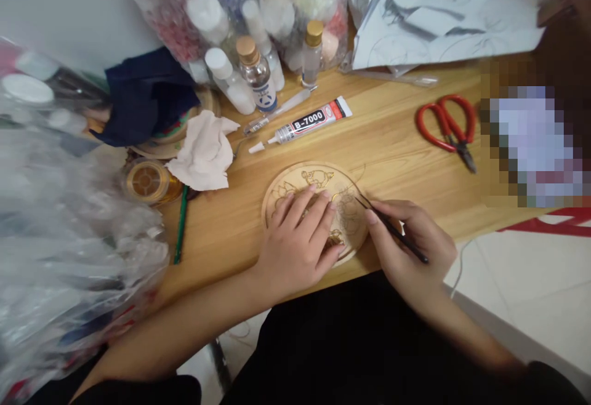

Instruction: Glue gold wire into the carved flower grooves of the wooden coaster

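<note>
A round wooden plate (pixel 273 188) lies near the table's front edge, with gold wire outlines and a pencil-like drawing on its face. My left hand (pixel 302 236) rests flat across it, fingers spread, hiding its middle and left part. Black tweezers (pixel 399 237) are pinched in my right hand (pixel 415 239) at the plate's right side. Their tips point at the drawn part, close to a thin gold wire (pixel 344 194); whether they grip it I cannot tell.
Behind the plate lies a B-7000 glue tube (pixel 311 122). Red-handled pliers (pixel 447 125) are at the right. Bottles (pixel 256 76) and paper sketches (pixel 443 17) stand at the back. A wire spool (pixel 150 181), crumpled tissue (pixel 206 152) and green pencil (pixel 181 226) are left.
</note>
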Demonstrator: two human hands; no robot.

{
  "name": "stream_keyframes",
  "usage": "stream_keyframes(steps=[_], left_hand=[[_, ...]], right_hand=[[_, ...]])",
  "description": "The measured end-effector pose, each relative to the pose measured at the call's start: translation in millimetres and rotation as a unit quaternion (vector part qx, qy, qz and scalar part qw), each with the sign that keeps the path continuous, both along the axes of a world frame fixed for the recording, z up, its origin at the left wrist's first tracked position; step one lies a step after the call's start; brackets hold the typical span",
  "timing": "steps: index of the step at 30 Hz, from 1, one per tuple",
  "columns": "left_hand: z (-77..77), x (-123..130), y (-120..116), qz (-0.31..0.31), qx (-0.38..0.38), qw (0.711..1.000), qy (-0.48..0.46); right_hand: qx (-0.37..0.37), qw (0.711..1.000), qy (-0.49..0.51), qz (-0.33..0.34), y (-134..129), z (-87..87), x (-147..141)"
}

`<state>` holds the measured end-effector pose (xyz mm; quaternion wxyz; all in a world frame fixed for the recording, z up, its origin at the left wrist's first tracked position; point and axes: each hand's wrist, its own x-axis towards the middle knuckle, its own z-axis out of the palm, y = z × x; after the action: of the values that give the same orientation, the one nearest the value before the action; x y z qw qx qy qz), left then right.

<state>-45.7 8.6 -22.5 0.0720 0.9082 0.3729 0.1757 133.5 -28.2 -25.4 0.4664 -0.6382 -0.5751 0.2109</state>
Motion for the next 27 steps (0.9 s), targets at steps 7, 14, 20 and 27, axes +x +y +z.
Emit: stream_keyframes(steps=[7, 14, 20, 27], left_hand=[[4.1, 10, -16, 0.053, -0.050, 0.997, 0.037], [1.8, 30, -35, 0.152, -0.061, 0.983, 0.084], [-3.1, 53, -44, 0.250, -0.049, 0.965, 0.057], [-1.0, 72, -49, 0.340, -0.053, 0.939, -0.001]], right_hand=[[0.044, 0.998, 0.033, -0.004, 4, -7.4, 5], [0.069, 0.996, 0.056, 0.021, 11, -6.9, 17], [0.042, 0.995, 0.084, 0.029, 17, -3.7, 25], [0.020, 0.993, 0.107, 0.038, 25, 4.0, 27]])
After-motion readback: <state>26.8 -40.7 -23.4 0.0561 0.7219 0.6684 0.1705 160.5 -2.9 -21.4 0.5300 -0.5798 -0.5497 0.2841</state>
